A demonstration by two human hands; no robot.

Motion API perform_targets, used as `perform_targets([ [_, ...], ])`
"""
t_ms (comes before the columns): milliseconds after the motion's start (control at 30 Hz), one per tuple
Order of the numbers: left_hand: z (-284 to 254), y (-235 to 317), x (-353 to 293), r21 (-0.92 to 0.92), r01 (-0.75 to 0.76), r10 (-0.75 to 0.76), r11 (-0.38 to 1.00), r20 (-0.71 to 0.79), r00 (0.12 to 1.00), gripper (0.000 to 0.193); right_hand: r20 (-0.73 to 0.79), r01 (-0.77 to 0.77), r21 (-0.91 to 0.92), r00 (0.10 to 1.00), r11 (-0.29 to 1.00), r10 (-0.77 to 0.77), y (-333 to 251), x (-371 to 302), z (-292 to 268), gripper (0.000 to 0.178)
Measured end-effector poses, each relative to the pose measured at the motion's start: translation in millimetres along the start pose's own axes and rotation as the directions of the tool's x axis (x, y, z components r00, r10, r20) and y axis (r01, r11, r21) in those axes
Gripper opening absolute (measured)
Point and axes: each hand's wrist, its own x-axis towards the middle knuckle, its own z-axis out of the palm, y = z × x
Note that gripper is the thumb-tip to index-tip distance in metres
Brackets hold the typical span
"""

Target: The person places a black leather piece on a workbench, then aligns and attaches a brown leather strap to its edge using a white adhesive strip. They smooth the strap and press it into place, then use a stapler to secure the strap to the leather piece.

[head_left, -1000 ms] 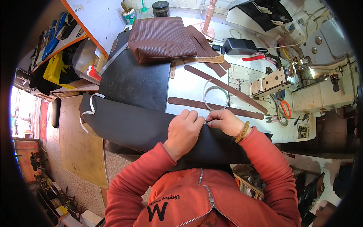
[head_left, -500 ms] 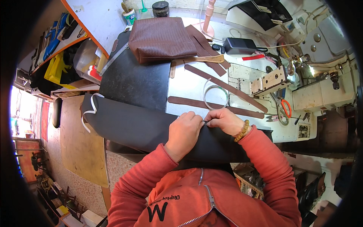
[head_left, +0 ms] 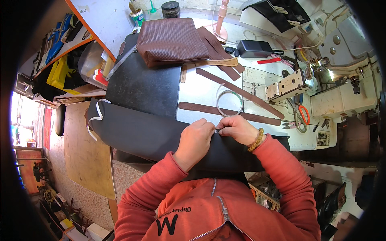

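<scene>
Both hands meet at the upper edge of a long black leather sheet [head_left: 148, 134] that lies across the front of the white counter [head_left: 201, 90] and hangs over its near edge toward the person's red zip jacket [head_left: 209, 209]. The left hand [head_left: 196, 141] rests knuckles-up on the sheet, its grip closed, fingertips pinched onto the edge right where the other hand meets it. The right hand [head_left: 238, 128], with a beaded bracelet [head_left: 256, 139] at the wrist, is touching the left at the fingertips, its grip likewise closed on the same stretch of edge; what small thing, if any, sits between the fingertips is too small to tell. Just beyond the two grips lies a long brown leather strap [head_left: 225, 111], and over it a loop of white cord [head_left: 228, 103]. A second brown strap [head_left: 241, 93] runs diagonally farther out from the right grip. Well beyond the left grip a brown woven leather bag [head_left: 171, 42] lies on another black sheet [head_left: 144, 86]. Out past the right grip stands a sewing machine [head_left: 341, 96], with orange-handled scissors [head_left: 303, 114] near its base. Far to the left of the left grip, a white strip [head_left: 94, 120] curls at the end of the sheet.
</scene>
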Motion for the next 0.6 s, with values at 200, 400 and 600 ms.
perform_targets([
  [200, -1.5, 1.2, 0.2, -0.014, 0.01, -0.009, 1.0, 0.023, 1.0, 0.004, -0.031, 0.006, 0.003, 0.999, 1.0, -0.006, 0.6, -0.3, 0.5, 0.014],
  [400, -1.8, 1.4, 1.4, 0.007, 0.006, -0.006, 1.0, 0.04, 0.999, 0.004, -0.035, 0.007, 0.006, 0.999, 1.0, -0.006, -0.1, -1.1, 0.0, 0.013],
  [600, -1.8, 2.5, 3.0, 0.04, -0.014, 0.012, 0.999, 0.049, 0.999, 0.005, -0.029, -0.018, 0.019, 0.999, 1.0, 0.019, 2.2, -0.2, -0.4, 0.013],
])
